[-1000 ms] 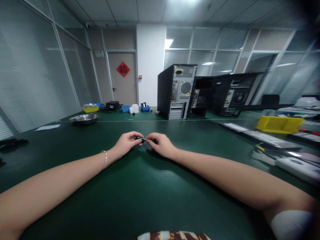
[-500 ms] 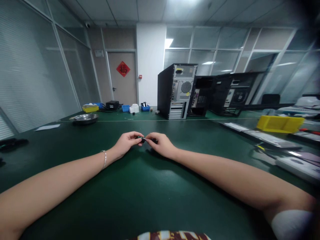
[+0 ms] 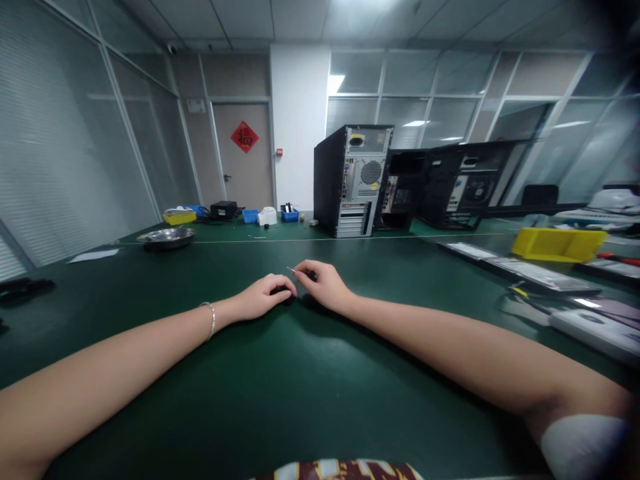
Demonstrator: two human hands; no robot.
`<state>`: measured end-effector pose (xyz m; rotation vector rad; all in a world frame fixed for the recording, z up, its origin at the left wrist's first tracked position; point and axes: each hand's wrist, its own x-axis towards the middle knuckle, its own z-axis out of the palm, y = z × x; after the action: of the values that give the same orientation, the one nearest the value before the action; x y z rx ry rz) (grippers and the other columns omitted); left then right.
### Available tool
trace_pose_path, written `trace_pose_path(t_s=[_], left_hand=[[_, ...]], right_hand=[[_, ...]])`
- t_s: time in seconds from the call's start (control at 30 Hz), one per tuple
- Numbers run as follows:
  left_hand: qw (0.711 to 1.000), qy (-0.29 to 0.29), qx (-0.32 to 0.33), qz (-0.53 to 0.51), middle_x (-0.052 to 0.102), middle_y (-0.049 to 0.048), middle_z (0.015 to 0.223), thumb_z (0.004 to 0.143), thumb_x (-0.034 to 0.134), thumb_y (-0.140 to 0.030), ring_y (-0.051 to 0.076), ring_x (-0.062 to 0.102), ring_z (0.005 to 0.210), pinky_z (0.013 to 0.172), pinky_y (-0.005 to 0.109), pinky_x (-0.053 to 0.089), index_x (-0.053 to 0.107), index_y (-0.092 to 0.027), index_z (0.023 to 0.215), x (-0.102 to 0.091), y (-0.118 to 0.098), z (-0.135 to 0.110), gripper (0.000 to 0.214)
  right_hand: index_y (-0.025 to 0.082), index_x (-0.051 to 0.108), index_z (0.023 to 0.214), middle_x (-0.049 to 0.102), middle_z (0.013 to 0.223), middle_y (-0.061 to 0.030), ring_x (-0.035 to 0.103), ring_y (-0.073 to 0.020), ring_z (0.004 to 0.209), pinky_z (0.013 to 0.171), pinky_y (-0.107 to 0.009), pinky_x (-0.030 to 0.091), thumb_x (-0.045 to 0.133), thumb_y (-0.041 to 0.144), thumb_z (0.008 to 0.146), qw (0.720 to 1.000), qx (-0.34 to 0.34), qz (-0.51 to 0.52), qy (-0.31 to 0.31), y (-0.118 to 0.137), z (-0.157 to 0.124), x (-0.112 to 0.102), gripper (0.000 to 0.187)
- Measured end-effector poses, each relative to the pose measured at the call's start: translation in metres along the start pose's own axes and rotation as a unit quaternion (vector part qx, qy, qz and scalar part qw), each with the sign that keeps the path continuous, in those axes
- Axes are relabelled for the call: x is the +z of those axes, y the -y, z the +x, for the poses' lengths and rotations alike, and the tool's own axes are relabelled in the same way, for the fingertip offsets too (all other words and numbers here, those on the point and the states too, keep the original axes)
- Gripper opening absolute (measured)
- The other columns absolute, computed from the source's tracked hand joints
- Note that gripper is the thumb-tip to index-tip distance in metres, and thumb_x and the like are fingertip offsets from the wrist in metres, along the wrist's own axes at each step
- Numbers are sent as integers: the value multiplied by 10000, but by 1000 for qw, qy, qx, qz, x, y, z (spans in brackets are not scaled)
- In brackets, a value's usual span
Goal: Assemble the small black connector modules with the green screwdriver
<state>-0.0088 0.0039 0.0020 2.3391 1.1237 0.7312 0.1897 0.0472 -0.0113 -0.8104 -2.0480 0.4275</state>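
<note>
Left hand [image 3: 261, 299] lies mid worktop [image 3: 280, 400], fingers curled together over small dark part [image 3: 283, 293], gripping it against the surface. Right hand [image 3: 324, 285] just beside, thumb and forefinger pinching thin pale pin [image 3: 291, 269], tip raised above the part

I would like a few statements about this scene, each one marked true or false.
1. The left hand holds a small dark object down on the green table. True.
2. The right hand is empty. False: its fingertips pinch a thin pale piece.
3. The bracelet is on the right wrist. False: it is on the left wrist.
4. A metal bowl stands far left on the table. True.
5. The computer tower lies flat. False: it stands upright.
</note>
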Motion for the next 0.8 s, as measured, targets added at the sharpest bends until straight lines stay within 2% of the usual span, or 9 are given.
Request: trace_pose_path(t_s=[0.1, 0.27, 0.43, 0.53, 0.6, 0.67, 0.73, 0.8], left_hand=[[997, 4, 28, 65, 664, 52, 991, 955, 461, -318, 255, 538, 1028, 963, 400, 409, 664, -224, 976, 0, -3, -1, 225], [996, -3, 38, 82, 679, 55, 1045, 972, 424, -300, 252, 543, 1070, 996, 405, 407, 671, -233, 1022, 2, 3, 0, 261], [996, -56, 17, 64, 671, 82, 1083, 971, 399, -312, 255, 578, 1053, 979, 413, 422, 658, -199, 1051, 2, 2, 0, 294], [994, -86, -4, 69, 669, 75, 1012, 981, 395, -403, 256, 595, 995, 932, 413, 443, 649, -202, 963, 0, -5, -2, 325], [992, -74, -20, 96, 659, 76, 1008, 942, 472, -502, 274, 587, 999, 928, 434, 440, 637, -203, 936, -1, -9, -4, 341], [990, -49, -40, 123, 645, 88, 1057, 852, 593, -583, 302, 574, 1030, 936, 461, 435, 626, -202, 978, -1, -11, -6, 403], [989, -34, -56, 134, 629, 101, 1091, 776, 677, -603, 315, 570, 1038, 929, 470, 442, 613, -199, 1053, -1, -9, -6, 495], [990, -31, -56, 129, 624, 102, 1092, 776, 693, -567, 306, 578, 1029, 918, 457, 455, 611, -197, 1093, -1, -5, -6, 493]], right_hand=[[201, 720, 872, 739, 859, -18, 643, -166, 775, 727, -271, 480, 582, 305, 909, 1000, 3, 0, 3, 0, 1, 1, 176], [202, 728, 883, 746, 866, -22, 655, -173, 794, 744, -278, 486, 580, 299, 910, 1000, -4, -5, 12, -2, 1, 1, 179], [209, 727, 890, 750, 885, -20, 661, -173, 819, 762, -278, 483, 573, 271, 911, 1000, -4, -10, 24, -3, 2, 1, 167], [199, 727, 899, 751, 895, -20, 655, -171, 828, 771, -279, 477, 582, 245, 901, 998, 5, -5, 68, -3, 6, -3, 153], [186, 722, 919, 746, 904, -22, 653, -171, 842, 784, -280, 476, 608, 211, 875, 993, 13, -1, 116, -3, 9, -7, 125], [172, 707, 965, 735, 930, -25, 653, -172, 863, 799, -280, 480, 656, 172, 824, 987, 14, 3, 161, -3, 11, -11, 149], [161, 683, 1021, 725, 966, -31, 657, -176, 881, 806, -279, 485, 707, 151, 771, 981, 4, 5, 194, -3, 12, -14, 251], [156, 668, 1047, 721, 980, -35, 660, -180, 889, 807, -280, 488, 739, 150, 742, 978, -7, 6, 209, -4, 12, -15, 313]])
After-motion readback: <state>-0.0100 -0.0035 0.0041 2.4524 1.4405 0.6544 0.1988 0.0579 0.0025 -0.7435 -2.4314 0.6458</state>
